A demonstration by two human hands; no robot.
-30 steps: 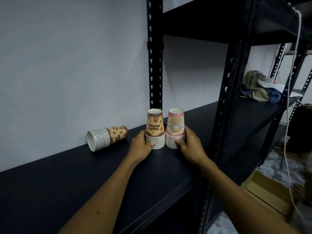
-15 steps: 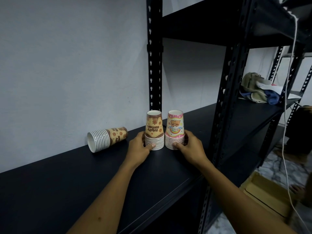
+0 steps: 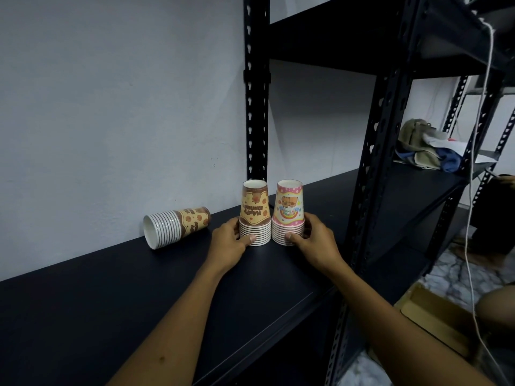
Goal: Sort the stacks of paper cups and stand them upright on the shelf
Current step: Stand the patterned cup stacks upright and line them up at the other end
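On the black metal shelf (image 3: 117, 296), a brown-patterned stack of paper cups (image 3: 176, 226) lies on its side near the wall. To its right the left hand (image 3: 229, 243) curls around a brown-and-cream stack of paper cups (image 3: 255, 213) standing rims down. Touching it stands a pink-and-yellow stack of paper cups (image 3: 288, 211), gripped at its base by the right hand (image 3: 315, 242).

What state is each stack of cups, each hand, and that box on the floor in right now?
Brown-patterned paper cup stack: standing mouth-down, held by left hand.
Pink-patterned paper cup stack: standing mouth-down, held by right hand.
Second brown-patterned cup stack: lying on its side, untouched.
Cardboard box: open.
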